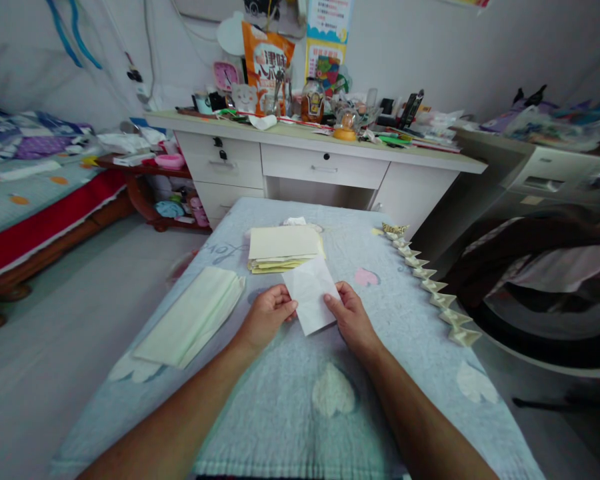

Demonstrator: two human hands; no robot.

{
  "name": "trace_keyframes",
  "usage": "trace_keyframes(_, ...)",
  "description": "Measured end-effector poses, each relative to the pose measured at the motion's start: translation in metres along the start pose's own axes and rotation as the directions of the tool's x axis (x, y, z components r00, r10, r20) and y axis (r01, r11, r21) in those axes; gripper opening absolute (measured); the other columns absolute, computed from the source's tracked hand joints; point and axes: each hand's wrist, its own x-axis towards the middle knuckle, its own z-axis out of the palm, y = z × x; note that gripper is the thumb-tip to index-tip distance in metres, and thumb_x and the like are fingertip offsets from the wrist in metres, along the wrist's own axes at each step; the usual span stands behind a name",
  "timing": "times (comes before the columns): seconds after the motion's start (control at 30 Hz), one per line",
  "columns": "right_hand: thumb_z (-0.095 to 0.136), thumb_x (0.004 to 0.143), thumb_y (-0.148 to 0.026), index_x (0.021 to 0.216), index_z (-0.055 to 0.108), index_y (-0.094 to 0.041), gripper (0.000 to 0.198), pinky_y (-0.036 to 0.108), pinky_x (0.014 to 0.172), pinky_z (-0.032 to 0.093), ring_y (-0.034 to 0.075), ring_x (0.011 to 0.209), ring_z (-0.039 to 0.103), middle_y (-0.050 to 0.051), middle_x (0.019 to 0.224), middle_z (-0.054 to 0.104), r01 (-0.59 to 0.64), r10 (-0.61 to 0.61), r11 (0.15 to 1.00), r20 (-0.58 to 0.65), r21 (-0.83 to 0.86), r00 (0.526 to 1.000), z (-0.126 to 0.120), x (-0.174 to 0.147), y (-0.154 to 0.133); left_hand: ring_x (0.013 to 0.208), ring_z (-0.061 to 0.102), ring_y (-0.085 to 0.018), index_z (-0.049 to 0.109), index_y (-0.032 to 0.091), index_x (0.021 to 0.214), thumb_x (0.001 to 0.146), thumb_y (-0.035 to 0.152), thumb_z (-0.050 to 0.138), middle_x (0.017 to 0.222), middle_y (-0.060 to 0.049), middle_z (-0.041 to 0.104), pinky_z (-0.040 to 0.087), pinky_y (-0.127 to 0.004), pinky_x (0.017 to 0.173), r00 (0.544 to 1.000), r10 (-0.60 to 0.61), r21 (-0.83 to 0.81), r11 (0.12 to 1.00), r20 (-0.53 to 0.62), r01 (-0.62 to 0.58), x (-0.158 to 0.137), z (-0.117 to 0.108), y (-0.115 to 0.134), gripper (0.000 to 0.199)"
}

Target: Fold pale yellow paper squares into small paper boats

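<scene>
A small white sheet of paper is held between my two hands, just above the cloth-covered table. My left hand pinches its left edge, thumb on top. On the opposite edge, my right hand grips it the same way. Right behind the sheet lies a stack of cream and yellow paper, partly covered by the sheet's far corner. To the left rests a pale green folded paper bundle. Along the table's right side runs a row of folded paper pieces, several in a line.
The table wears a light blue cloth with heart patterns. Behind it stands a white desk crowded with jars and an orange bag. A bed is at the left, a washing machine at the right.
</scene>
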Motion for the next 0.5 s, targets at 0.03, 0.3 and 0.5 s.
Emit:
trace_keyframes(0.03,0.065,0.080,-0.043,0.088,0.047,-0.022,0.029,0.023,0.057,0.041,0.012,0.064,0.052,-0.003,0.078,0.058,-0.010,0.009,0.999,0.015,0.032,1.000,0.000,0.000,0.000,0.059,0.053,-0.011,0.061,0.014,0.088,0.073,0.024,0.066,0.069,0.000,0.062,0.040,-0.022,0.055,1.000,0.001,0.004,1.000,-0.004,-0.001,0.000,0.000,0.000,0.019)
trace_keyframes(0.3,0.066,0.077,-0.040,0.105,0.041,-0.026,0.040,0.021,0.049,0.038,0.012,0.053,0.052,-0.006,0.070,0.057,-0.044,0.042,0.998,0.050,0.048,0.998,-0.002,-0.002,-0.010,0.055,0.054,-0.010,0.061,0.015,0.086,0.072,0.027,0.065,0.066,0.002,0.062,0.040,-0.021,0.055,0.998,0.006,0.052,0.999,-0.065,-0.003,-0.003,0.001,0.007,0.018)
trace_keyframes(0.5,0.053,0.085,-0.036,0.116,0.039,-0.024,0.036,0.027,0.060,0.045,0.016,0.070,0.056,0.001,0.086,0.060,0.073,-0.078,0.961,-0.010,-0.265,0.997,-0.003,-0.004,-0.008,0.055,0.056,-0.011,0.061,0.016,0.088,0.073,0.028,0.064,0.063,0.002,0.063,0.040,-0.022,0.054,0.994,0.010,0.025,1.000,-0.107,-0.007,-0.003,0.002,0.007,0.020)
